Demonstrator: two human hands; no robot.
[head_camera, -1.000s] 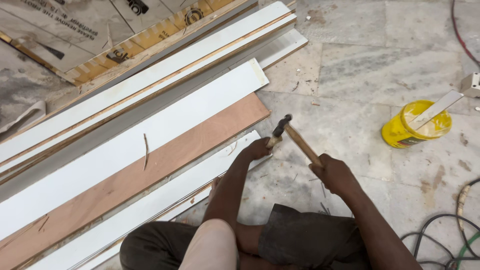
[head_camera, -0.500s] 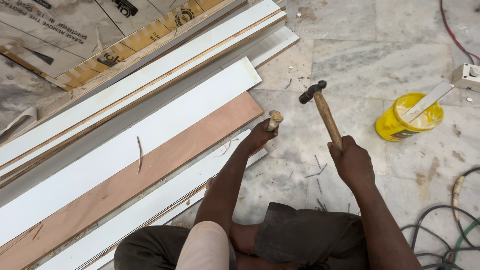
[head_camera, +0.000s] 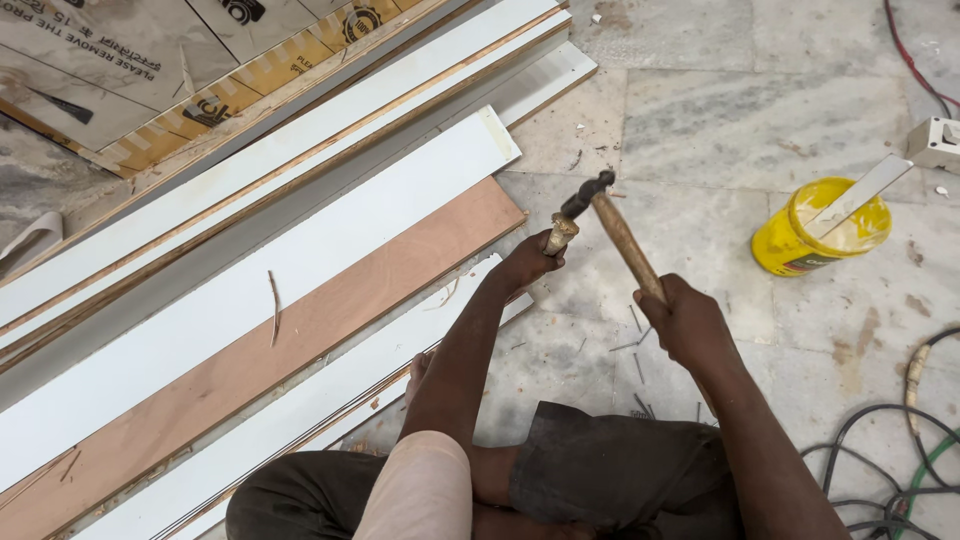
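Note:
My right hand (head_camera: 688, 322) grips the wooden handle of a hammer (head_camera: 612, 228), whose dark head is down against the top of a chisel. My left hand (head_camera: 530, 262) holds that wooden-handled chisel (head_camera: 560, 233) upright at the end of a white laminated strip (head_camera: 330, 400) lying on the floor. A bare plywood plank (head_camera: 300, 330) lies beside that strip, with a wider white board (head_camera: 250, 290) past it. What the chisel tip touches is hidden by my hand.
A yellow tub (head_camera: 820, 228) with a flat blade in it stands on the marble floor at right. Loose nails (head_camera: 635, 350) lie by my right hand. Cables (head_camera: 900, 440) coil at lower right. A white socket box (head_camera: 936, 142) sits at the far right. More white boards (head_camera: 300, 150) lean at upper left.
The hammer was raised half a second ago and has swung down onto the chisel top. My left hand has kept the chisel in place.

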